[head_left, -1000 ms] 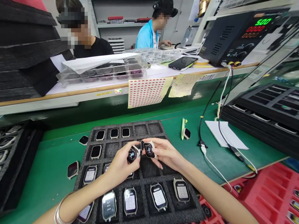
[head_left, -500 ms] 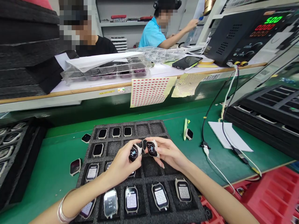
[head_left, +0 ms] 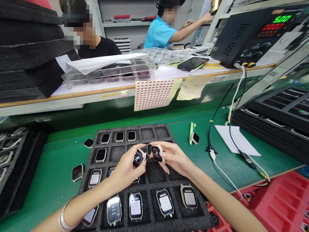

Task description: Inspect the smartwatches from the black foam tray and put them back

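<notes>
My left hand [head_left: 131,166] is closed around a smartwatch [head_left: 138,158] whose dark screen shows a small lit picture. A second smartwatch [head_left: 156,153] with a similar lit screen is pinched in my right hand [head_left: 175,158]. The two watches are held close together, tilted, over a black foam tray [head_left: 116,153]. Just behind them another watch [head_left: 149,149] shows partly. Several watches lie in the tray's pockets, among them one with a lit white list [head_left: 135,206] and one with a dark screen [head_left: 101,155]. My left forearm hides part of the tray.
Loose watches lie left of the tray [head_left: 77,172] and beside a green pen [head_left: 191,132] at right. Cables [head_left: 212,154] and white paper [head_left: 234,140] are further right. A power supply [head_left: 256,38] stands on the shelf. Two people sit beyond it.
My hands and both watches hold almost the same pose. In the background, the person in blue has moved a raised hand to the right.
</notes>
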The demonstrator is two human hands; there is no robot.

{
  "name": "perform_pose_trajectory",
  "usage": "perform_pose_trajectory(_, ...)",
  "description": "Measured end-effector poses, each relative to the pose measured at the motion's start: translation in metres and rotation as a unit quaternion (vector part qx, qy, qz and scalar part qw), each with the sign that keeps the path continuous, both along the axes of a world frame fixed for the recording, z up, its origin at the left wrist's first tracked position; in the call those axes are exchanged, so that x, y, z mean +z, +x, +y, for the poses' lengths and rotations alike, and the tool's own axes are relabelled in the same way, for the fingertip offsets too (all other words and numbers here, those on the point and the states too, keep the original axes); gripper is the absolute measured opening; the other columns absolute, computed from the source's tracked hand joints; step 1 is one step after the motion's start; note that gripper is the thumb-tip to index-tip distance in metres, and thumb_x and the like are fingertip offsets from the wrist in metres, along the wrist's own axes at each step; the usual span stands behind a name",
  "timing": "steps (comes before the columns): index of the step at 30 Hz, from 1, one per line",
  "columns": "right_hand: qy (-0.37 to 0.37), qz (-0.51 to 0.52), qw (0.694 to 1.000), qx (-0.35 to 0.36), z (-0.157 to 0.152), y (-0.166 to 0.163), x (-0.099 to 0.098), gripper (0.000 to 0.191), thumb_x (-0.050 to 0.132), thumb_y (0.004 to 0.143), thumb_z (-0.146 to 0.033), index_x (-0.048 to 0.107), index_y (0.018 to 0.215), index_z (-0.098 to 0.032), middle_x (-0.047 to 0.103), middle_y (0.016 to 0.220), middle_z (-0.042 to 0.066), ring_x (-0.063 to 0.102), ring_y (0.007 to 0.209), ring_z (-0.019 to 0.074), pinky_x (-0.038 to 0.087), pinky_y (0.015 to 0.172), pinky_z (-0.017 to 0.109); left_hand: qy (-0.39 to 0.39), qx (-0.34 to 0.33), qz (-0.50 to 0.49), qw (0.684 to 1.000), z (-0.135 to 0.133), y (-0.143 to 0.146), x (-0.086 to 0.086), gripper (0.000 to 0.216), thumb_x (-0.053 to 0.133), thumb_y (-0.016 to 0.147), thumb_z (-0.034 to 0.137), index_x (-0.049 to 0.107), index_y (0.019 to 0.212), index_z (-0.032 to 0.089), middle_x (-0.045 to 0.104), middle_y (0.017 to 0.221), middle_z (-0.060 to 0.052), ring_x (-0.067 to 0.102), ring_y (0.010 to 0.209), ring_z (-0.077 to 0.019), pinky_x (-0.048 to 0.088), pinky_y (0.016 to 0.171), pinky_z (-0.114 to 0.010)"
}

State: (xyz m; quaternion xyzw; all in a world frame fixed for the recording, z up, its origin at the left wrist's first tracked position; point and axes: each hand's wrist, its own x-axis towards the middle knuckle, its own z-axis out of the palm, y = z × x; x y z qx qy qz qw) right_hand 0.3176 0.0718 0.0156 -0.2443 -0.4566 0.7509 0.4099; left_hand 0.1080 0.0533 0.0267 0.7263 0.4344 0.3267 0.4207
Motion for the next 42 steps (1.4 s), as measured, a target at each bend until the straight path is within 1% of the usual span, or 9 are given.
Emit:
perform_pose_trajectory(10,0.0,-0.015,1.0,0.0,0.0,0.001,0.002,0.042,0.067,0.08,-0.022,0.06,0.121,-0.016,0.069,0.09,0.01,0.058,0.046,0.0113,0.05,0.039,0.022,0.006,0.025,-0.023,0.999,-0.001,0.0,0.002,0.04,0.052,0.082,0.016,0.046,0.121,0.021,0.06,0.113,-0.007,0.057,0.101,-0.0209,0.042,0.089,-0.031)
perform_pose_trajectory(14,0.009,-0.008,1.0,0.005,0.0,0.002,0.001,0.04,0.066,0.081,-0.022,0.06,0.121,-0.015,0.069,0.091,0.011,0.058,0.046,0.0109,0.049,0.038,0.022,0.005,0.026,-0.027,0.999,-0.001,0.0,0.002,0.036,0.052,0.082,0.015,0.049,0.117,0.021,0.062,0.103,-0.005,0.059,0.093,-0.0194,0.044,0.082,-0.029)
perform_pose_trajectory(17,0.01,-0.003,1.0,0.009,0.0,0.003,0.0,0.041,0.064,0.083,-0.021,0.057,0.123,-0.015,0.069,0.092,0.011,0.059,0.048,0.0108,0.049,0.04,0.021,0.0,0.033,-0.036,0.999,0.0,0.0,-0.002,0.038,0.053,0.083,0.017,0.047,0.12,0.021,0.06,0.11,-0.006,0.057,0.099,-0.0202,0.043,0.086,-0.031)
perform_pose_trajectory(21,-0.015,-0.02,1.0,0.012,0.0,0.002,0.002,0.048,0.062,0.085,-0.024,0.049,0.131,-0.016,0.067,0.102,0.014,0.062,0.057,0.0131,0.051,0.046,0.023,-0.083,0.028,-0.086,0.992,0.002,0.002,-0.009,0.048,0.062,0.08,0.024,0.044,0.124,0.021,0.06,0.108,-0.007,0.057,0.093,-0.0199,0.047,0.08,-0.032)
perform_pose_trajectory(25,-0.036,-0.035,0.999,0.011,0.002,0.001,0.003,0.042,0.057,0.088,-0.026,0.048,0.128,-0.015,0.064,0.109,0.015,0.062,0.059,0.0123,0.049,0.047,0.022,-0.214,0.023,-0.209,0.954,0.004,0.005,-0.009,0.05,0.065,0.074,0.022,0.045,0.121,0.018,0.061,0.105,-0.008,0.058,0.081,-0.0166,0.051,0.065,-0.028)
perform_pose_trajectory(29,-0.033,-0.032,0.999,-0.005,0.002,0.001,0.001,0.031,0.057,0.087,-0.022,0.052,0.117,-0.018,0.061,0.111,0.012,0.062,0.058,0.0116,0.048,0.043,0.02,-0.29,0.047,-0.286,0.912,0.004,0.005,-0.004,0.042,0.062,0.073,0.016,0.05,0.114,0.016,0.064,0.099,-0.008,0.061,0.089,-0.0191,0.052,0.075,-0.032)
perform_pose_trajectory(34,-0.019,-0.045,0.999,-0.022,0.0,0.001,0.0,0.044,0.057,0.084,-0.021,0.048,0.127,-0.018,0.064,0.108,0.014,0.065,0.057,0.0149,0.049,0.041,0.022,-0.305,0.052,-0.314,0.897,0.005,0.003,-0.002,0.044,0.058,0.071,0.013,0.051,0.114,0.017,0.067,0.098,-0.007,0.064,0.093,-0.0228,0.052,0.081,-0.037)
perform_pose_trajectory(38,-0.009,-0.058,0.998,-0.034,-0.002,0.001,0.001,0.054,0.058,0.083,-0.022,0.042,0.134,-0.018,0.065,0.109,0.015,0.068,0.058,0.0181,0.051,0.041,0.023,-0.28,0.046,-0.311,0.907,0.006,0.004,-0.004,0.045,0.057,0.069,0.012,0.052,0.114,0.018,0.066,0.098,-0.006,0.065,0.092,-0.0238,0.053,0.079,-0.038)
perform_pose_trajectory(42,0.007,-0.064,0.997,-0.036,-0.003,0.002,0.0,0.052,0.058,0.085,-0.024,0.044,0.134,-0.017,0.066,0.109,0.016,0.07,0.06,0.0202,0.052,0.041,0.024,-0.267,0.038,-0.303,0.914,0.006,0.005,-0.005,0.043,0.057,0.07,0.012,0.052,0.113,0.019,0.065,0.093,-0.005,0.065,0.092,-0.0235,0.054,0.078,-0.038)
